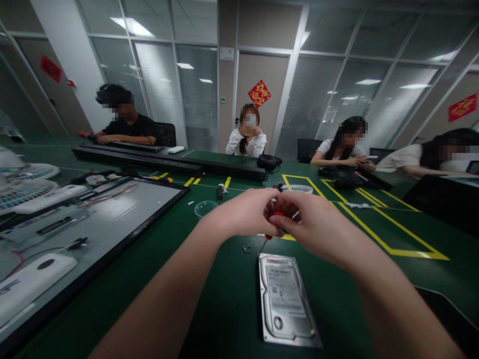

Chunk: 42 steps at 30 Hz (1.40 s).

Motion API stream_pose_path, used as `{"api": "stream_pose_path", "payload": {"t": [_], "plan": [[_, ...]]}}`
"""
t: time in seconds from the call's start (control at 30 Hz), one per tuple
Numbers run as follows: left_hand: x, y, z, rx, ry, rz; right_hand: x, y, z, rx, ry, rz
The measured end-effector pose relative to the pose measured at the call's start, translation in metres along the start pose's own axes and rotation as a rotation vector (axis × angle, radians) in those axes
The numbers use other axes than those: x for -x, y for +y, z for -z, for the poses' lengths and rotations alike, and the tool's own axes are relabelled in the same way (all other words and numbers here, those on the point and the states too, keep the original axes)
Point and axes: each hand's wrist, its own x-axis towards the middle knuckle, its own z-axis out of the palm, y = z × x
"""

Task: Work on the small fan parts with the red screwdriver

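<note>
A silver hard drive (pixel 286 304) with a printed label lies on the green table in front of me. A screwdriver (pixel 268 238) with a red and black handle stands slightly tilted, its tip at the drive's far left corner. My left hand (pixel 249 214) and my right hand (pixel 305 212) are both closed around its handle, fingertips meeting. Most of the handle is hidden by the fingers. Several small screws (pixel 246 250) lie loose on the table just left of the tip.
A large flat panel (pixel 123 209) with parts on it fills the left side. Behind my hands are a clear plastic cup (pixel 205 208), a white basket (pixel 299 189) and long black bars (pixel 224 170). Yellow tape (pixel 415 253) marks the table. Several people sit across it.
</note>
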Motion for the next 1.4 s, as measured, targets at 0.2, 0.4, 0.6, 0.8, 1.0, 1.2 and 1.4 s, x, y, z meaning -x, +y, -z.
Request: {"api": "stream_pose_path", "payload": {"t": [0.2, 0.4, 0.6, 0.8, 1.0, 1.2, 1.4], "plan": [[0.0006, 0.0036, 0.0018, -0.052, 0.018, -0.023, 0.0023, 0.0, 0.0013, -0.077, -0.061, 0.045], [0.0004, 0.0016, 0.0007, -0.054, 0.012, 0.003, 0.0003, 0.0002, -0.0012, 0.009, 0.008, 0.007], [0.0006, 0.0049, 0.0013, -0.093, 0.016, -0.024, 0.0007, -0.0002, 0.0015, -0.07, -0.063, 0.052], [-0.0017, -0.0003, -0.0018, 0.01, -0.016, -0.003, 0.0013, -0.0045, 0.0008, -0.03, -0.017, 0.002], [0.0006, 0.003, 0.0011, -0.07, -0.01, -0.007, 0.0015, 0.0012, 0.0015, -0.049, -0.061, 0.039], [-0.0006, 0.0023, -0.0012, -0.011, -0.012, -0.027, 0.003, -0.0013, 0.0028, -0.042, -0.025, 0.012], [-0.0003, 0.002, -0.0004, -0.019, -0.012, -0.024, 0.0008, -0.0014, -0.0011, -0.002, -0.008, -0.003]]}}
